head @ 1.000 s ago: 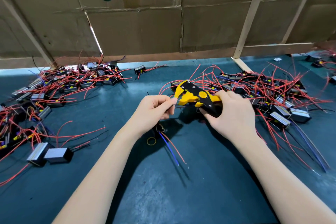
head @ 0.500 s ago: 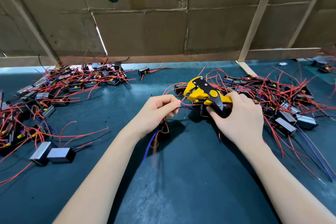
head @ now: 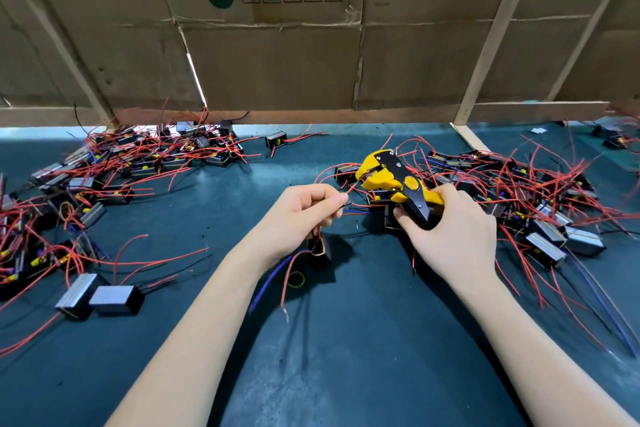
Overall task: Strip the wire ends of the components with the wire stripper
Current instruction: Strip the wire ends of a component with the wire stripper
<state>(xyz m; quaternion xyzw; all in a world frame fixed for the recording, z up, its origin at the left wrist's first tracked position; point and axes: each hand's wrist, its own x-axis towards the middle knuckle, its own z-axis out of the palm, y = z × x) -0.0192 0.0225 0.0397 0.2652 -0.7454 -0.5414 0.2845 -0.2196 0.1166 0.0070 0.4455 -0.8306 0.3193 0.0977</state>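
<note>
Left hand (head: 304, 211) pinches a thin wire (head: 350, 188) between thumb and fingertip, fingers curled tight on it; the red end pokes up toward the tool's mouth, just short of it, not yet inside as far as I can tell; right hand (head: 450, 229) wraps its fingers round the handles of the yellow-and-black wire stripper (head: 394, 180), its jaws looking slightly parted, though I can't say how far the handles are squeezed; below the left hand hangs 1 small black component (head: 320, 250), dangling by its leads, with 1 blue lead (head: 266, 279) and 1 red lead (head: 285, 282) trailing down to the green mat (head: 346, 357).

Handling, by my read: the wire is light, limp and springy, so pinch it close to the end to keep it aimed; the component looks light enough to hang safely; the insulation will likely slip if held loosely.

Counts: 1 stripper, 2 hands, 1 component in hand; 2 piles, left pile (head: 114, 177) and right pile (head: 519, 191), too tangled to count.
</note>
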